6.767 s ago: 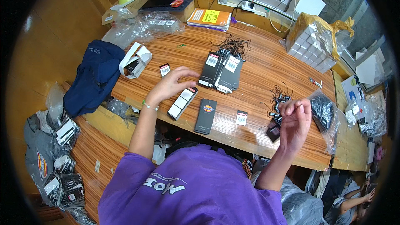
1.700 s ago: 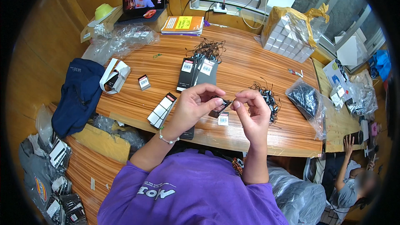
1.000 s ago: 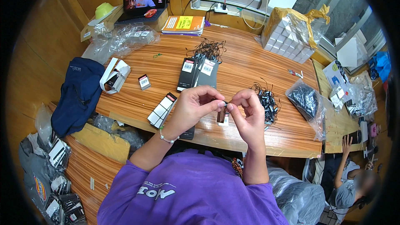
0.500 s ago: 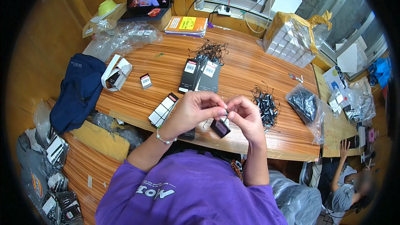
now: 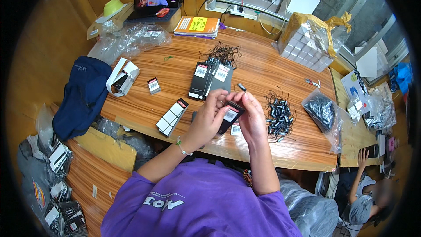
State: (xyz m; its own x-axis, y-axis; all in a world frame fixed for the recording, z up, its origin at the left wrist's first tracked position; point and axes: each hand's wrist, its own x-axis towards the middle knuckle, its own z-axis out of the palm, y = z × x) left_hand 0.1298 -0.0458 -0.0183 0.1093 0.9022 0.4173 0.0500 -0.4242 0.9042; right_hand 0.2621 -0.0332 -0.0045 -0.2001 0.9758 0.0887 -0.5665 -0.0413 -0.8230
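My left hand [image 5: 208,117] is closed on a black hang tag [image 5: 230,115] with a red-and-white barcode sticker, held tilted over the table's near edge. The fingers of my right hand [image 5: 253,116] are pinched at the tag's upper right corner. A small black toggle of a tag string [image 5: 241,87] sticks up just above those fingertips; the string itself is too fine to follow. Partly covered by my hands, another stickered tag [image 5: 236,128] lies on the table. Beyond my hands are stacks of finished-looking dark tags [image 5: 210,79] with black strings fanned out at their far end.
A heap of black strings with toggles [image 5: 280,115] lies right of my hands, beside a plastic bag of black items [image 5: 319,109]. White label-covered cards [image 5: 172,117] and a small tag [image 5: 153,85] sit left. Farther back are notebooks [image 5: 197,26], snips [image 5: 312,82] and a wrapped carton stack [image 5: 305,46].
The hang tag has been raised and turned so its barcode sticker faces up. My hands have shifted, and the string's toggle now shows above my right fingertips.
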